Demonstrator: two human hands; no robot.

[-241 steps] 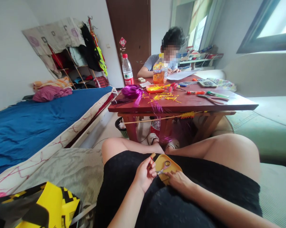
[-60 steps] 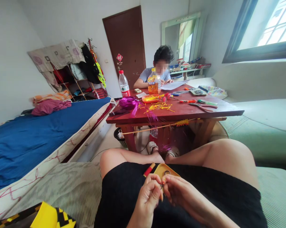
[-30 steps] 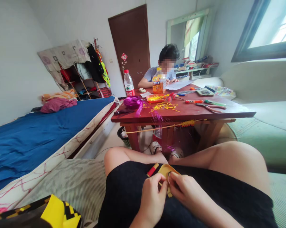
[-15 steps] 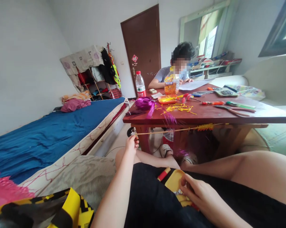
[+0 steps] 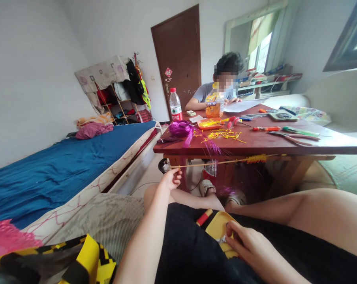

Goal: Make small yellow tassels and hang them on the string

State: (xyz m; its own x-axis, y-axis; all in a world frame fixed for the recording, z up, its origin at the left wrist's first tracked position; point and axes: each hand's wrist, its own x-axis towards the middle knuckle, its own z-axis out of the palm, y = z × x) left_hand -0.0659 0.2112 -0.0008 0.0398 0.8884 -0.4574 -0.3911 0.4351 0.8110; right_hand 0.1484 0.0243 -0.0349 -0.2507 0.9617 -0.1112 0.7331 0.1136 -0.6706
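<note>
A thin wooden stick [image 5: 209,163] stretches under the front edge of the table, with a bunch of yellow pieces [image 5: 255,159] towards its right end. Near the stick's left end, my left hand [image 5: 173,180] pinches a small yellow piece [image 5: 179,168] on it. On my lap lies a shallow yellow tray [image 5: 216,224], which holds a small silvery thing [image 5: 222,239]. My right hand [image 5: 251,241] is over the tray's right side, thumb and fingers drawn together; what they hold, if anything, is hidden. A red-and-yellow tube-like piece [image 5: 204,217] lies beside the tray.
On the red table [image 5: 255,146] are purple strands [image 5: 181,129], loose yellow pieces [image 5: 224,136], an orange tray [image 5: 209,124], pliers [image 5: 294,137], a water bottle [image 5: 175,105] and a drink bottle [image 5: 214,105]. Another person [image 5: 203,96] sits behind it. A blue bed [image 5: 72,157] stands left.
My left hand has moved right along the stick from its left end, the small yellow piece at its fingertips. My right hand has barely shifted over the tray.
</note>
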